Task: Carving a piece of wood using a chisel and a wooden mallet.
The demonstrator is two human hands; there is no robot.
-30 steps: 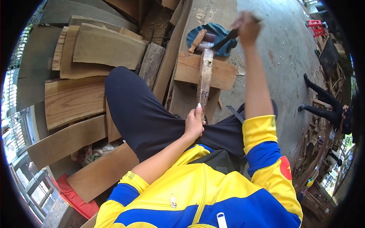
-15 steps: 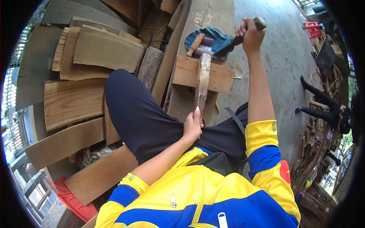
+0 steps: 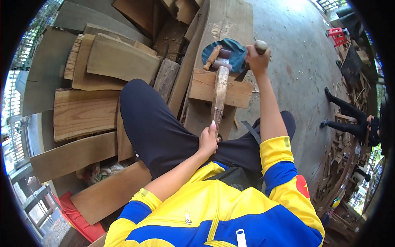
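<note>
A long, rough wooden billet [image 3: 220, 92] slants across a flat crosswise block [image 3: 240, 93], its worn far end jutting past it. The block sits on a broad plank [image 3: 230, 22]. Crowding that far end is a teal cloth [image 3: 234, 44], carrying a shaped wooden piece [image 3: 212, 57] and brown cylinders [image 3: 224, 54]; these stand in the way just ahead of the billet. A short log [image 3: 166, 80] and stacked boards [image 3: 123, 57] hem in the left side, while concrete floor [image 3: 288, 74] spreads to the right, with a red plastic stool [image 3: 338, 37] and another person [image 3: 347, 109] well apart.

The billet's near end is between the thighs, in the left hand [image 3: 209, 140], which is closed around it with the thumb along the top. The right hand [image 3: 257, 61] is up and right of the far end, fist wrapped around the round-ended handle [image 3: 261, 47] of a dark-bladed tool; its blade is mostly hidden, so whether it touches the wood cannot be told.
</note>
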